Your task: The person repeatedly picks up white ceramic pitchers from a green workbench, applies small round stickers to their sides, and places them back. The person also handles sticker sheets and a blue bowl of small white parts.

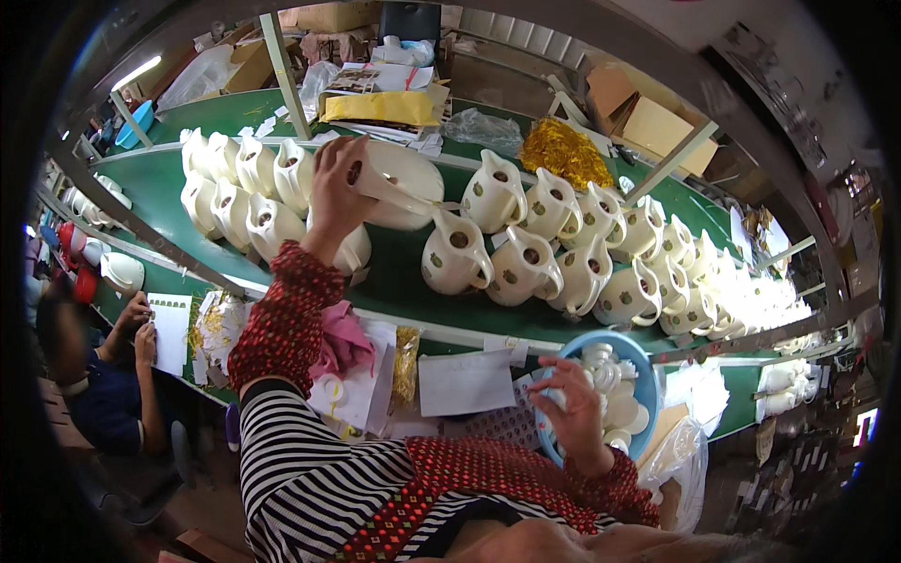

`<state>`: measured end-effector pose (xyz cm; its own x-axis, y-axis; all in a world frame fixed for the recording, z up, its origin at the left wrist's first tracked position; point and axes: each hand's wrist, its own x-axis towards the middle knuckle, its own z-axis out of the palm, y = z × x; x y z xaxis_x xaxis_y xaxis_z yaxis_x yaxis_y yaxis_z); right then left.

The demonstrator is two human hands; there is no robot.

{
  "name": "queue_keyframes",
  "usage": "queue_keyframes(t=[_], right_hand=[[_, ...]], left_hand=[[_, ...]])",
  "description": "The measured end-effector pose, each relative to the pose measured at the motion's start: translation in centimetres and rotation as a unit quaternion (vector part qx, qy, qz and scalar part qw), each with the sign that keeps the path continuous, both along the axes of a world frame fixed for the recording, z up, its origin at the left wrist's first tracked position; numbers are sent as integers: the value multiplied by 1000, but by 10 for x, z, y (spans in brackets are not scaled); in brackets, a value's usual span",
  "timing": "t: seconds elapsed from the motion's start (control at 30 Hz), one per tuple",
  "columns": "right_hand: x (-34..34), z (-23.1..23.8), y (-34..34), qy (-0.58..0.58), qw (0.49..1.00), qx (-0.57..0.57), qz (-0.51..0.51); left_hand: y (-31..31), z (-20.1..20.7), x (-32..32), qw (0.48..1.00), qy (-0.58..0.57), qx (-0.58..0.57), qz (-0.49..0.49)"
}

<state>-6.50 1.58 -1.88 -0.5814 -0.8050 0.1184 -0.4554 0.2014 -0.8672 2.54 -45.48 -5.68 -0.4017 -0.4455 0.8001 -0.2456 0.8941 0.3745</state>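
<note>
My left hand (340, 192) reaches over the green bench and is closed around the top of a cream jug (404, 199). This jug is tilted, and part of it is hidden behind my fingers. Below my wrist stands another cream jug (353, 251), partly covered by my arm. My right hand (574, 408) hovers at the left side of a blue basin (649, 375), with its fingers bent and apart and nothing visible between them. White round caps or lids (621, 411) fill the basin.
Upright jugs (458, 253) with small printed motifs run along the bench to the right; plainer ones (255, 169) stand left. Gold tinsel (563, 155) and papers lie behind. Nearer are a pink cloth (345, 340) and white card (465, 383). A co-worker (117, 394) sits left.
</note>
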Motion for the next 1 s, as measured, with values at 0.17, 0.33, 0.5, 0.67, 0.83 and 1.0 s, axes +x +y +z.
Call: queue_keyframes(t=[0.17,0.33,0.5,0.67,0.83,1.0], right_hand=[[14,29,-5,-91,990,-100,32],[51,48,9,-284,941,-80,165],[84,53,37,-506,800,97,309],[73,43,54,-293,945,-84,122],[73,42,64,-95,984,-65,134],[89,35,57,-81,977,35,194]], left_hand=[[61,8,55,801,-2,524,-288],[163,-87,75,539,-66,683,-488],[249,-133,79,333,-83,829,-442],[240,-121,85,391,-125,806,-427],[246,-117,88,434,-147,785,-417],[242,-106,82,446,-187,757,-440]])
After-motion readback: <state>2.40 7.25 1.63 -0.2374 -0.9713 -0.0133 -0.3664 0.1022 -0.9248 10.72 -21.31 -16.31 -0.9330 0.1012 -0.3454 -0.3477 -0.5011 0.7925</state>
